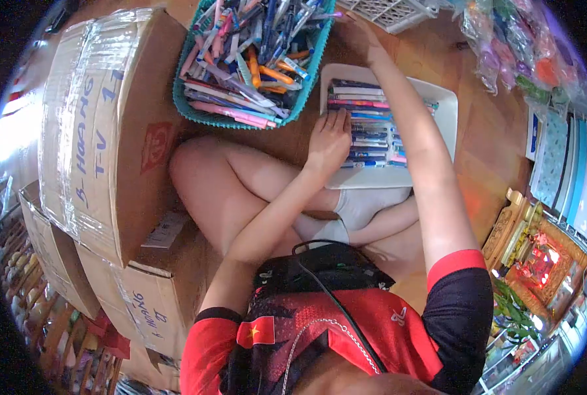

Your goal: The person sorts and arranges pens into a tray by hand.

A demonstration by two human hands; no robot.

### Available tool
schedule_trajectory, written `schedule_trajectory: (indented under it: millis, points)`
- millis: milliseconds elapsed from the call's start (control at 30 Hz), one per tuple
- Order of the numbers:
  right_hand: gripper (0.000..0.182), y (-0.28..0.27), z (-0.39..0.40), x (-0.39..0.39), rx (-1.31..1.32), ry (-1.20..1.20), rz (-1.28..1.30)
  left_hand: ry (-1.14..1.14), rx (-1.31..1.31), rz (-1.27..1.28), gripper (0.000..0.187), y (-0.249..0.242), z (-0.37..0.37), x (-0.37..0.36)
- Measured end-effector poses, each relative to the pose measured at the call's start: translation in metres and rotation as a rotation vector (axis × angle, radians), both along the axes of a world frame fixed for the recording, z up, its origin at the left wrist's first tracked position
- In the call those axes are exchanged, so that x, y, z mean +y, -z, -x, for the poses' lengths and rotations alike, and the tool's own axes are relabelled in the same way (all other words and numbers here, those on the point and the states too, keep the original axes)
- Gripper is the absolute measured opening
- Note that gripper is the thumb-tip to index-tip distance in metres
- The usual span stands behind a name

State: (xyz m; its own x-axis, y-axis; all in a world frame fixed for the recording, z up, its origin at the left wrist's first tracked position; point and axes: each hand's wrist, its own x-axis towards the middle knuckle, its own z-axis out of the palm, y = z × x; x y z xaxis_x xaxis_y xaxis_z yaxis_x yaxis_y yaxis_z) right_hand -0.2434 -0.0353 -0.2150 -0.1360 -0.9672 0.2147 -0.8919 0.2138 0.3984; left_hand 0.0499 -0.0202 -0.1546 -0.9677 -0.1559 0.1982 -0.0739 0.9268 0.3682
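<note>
Curling our left hand (331,139) by the tray's (446,125) rowed pens (366,117), right hand (359,38) beside the basket's (179,92) jumbled pens (256,66), we cannot tell either grip.

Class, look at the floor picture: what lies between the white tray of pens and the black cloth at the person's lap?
Two feet in pale socks lie between the white tray and the black cloth, as the head view shows.

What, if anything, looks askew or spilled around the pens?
Mainly the teal basket: its pens lie heaped at crossed angles, whereas those in the white tray run in rows. I see no pens spilled on the wooden floor.
</note>
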Motion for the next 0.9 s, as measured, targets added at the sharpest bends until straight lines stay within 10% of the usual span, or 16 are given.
schedule_trajectory:
  millis: [100,200,467,900]
  points:
    - [0.028,-0.001,0.012,0.024,-0.475,-0.059,0.376,-0.006,0.034,0.029,0.042,0.009,0.002,0.001]
    - [0.023,-0.065,-0.03,0.056,-0.398,0.312,0.049,-0.008,0.039,0.046,0.043,0.002,-0.001,0.001]
    - [0.027,-0.137,-0.123,0.175,-0.9,0.567,0.581,-0.044,0.078,0.085,0.041,0.011,0.0,0.003]
    - [0.015,-0.075,-0.171,0.174,-0.775,0.398,0.395,-0.061,0.109,-0.228,0.022,-0.006,0.001,-0.006]
